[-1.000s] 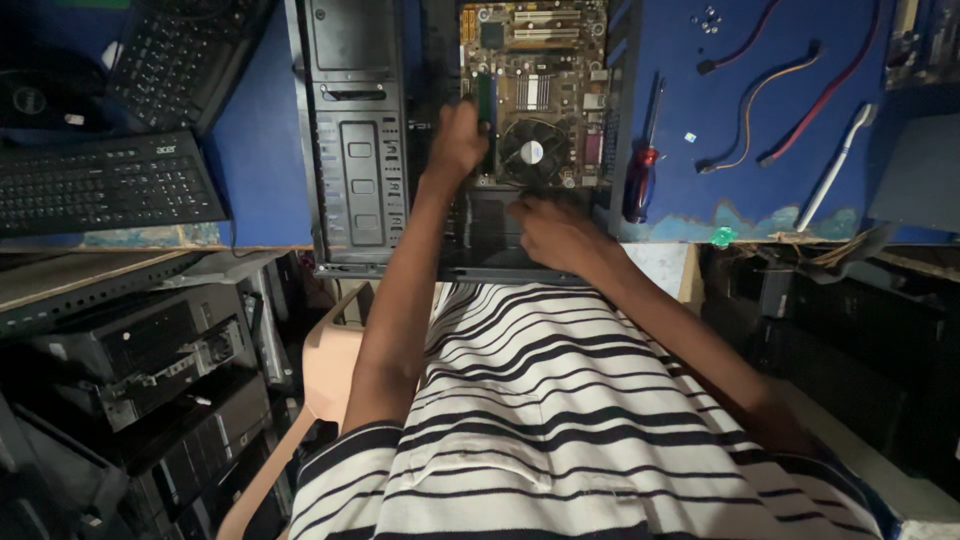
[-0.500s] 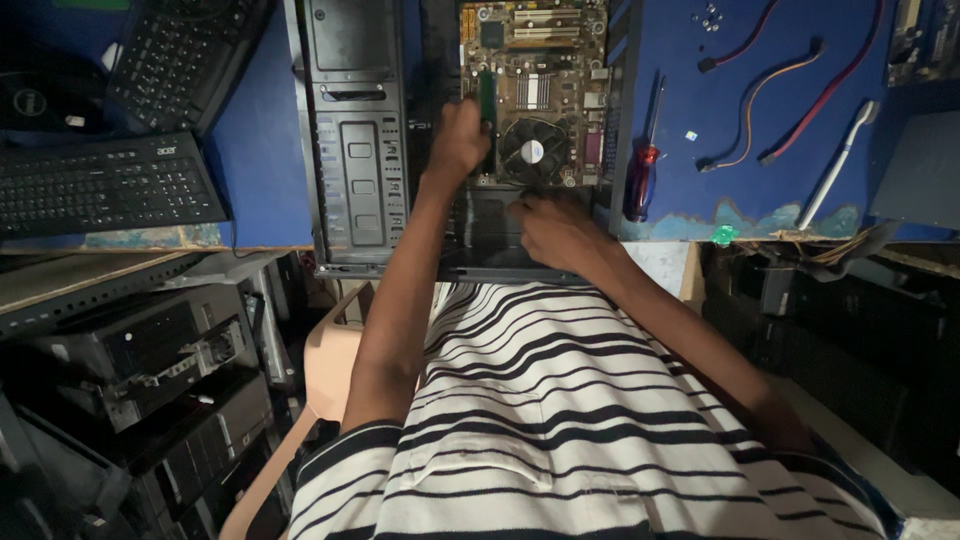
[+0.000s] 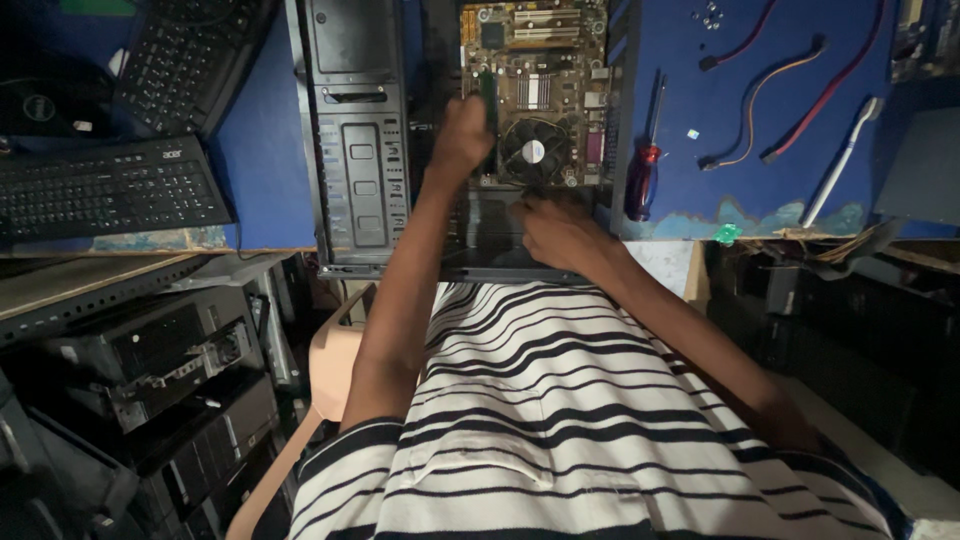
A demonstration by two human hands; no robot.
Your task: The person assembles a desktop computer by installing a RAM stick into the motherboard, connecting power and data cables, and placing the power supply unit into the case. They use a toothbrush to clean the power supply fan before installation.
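The left hand (image 3: 462,132) is closed around the near end of a narrow green memory stick (image 3: 489,98), which is held on edge over the motherboard (image 3: 535,90) inside the open computer case (image 3: 355,130). The stick's long axis is seen to run away from the person, toward the far edge of the bench (image 3: 700,110), parallel to the case's front panel. It lies just left of the round cooler fan (image 3: 533,152) and extends beyond the fingers on their far side. Whether it is seated in a slot cannot be told.

The right hand (image 3: 560,228) is rested nearer the person, at the near edge of the motherboard below the fan, fingers curled; nothing can be seen in its grip. It is set apart from the stick. A red-handled screwdriver (image 3: 645,165) is noted just right of the case, untouched.
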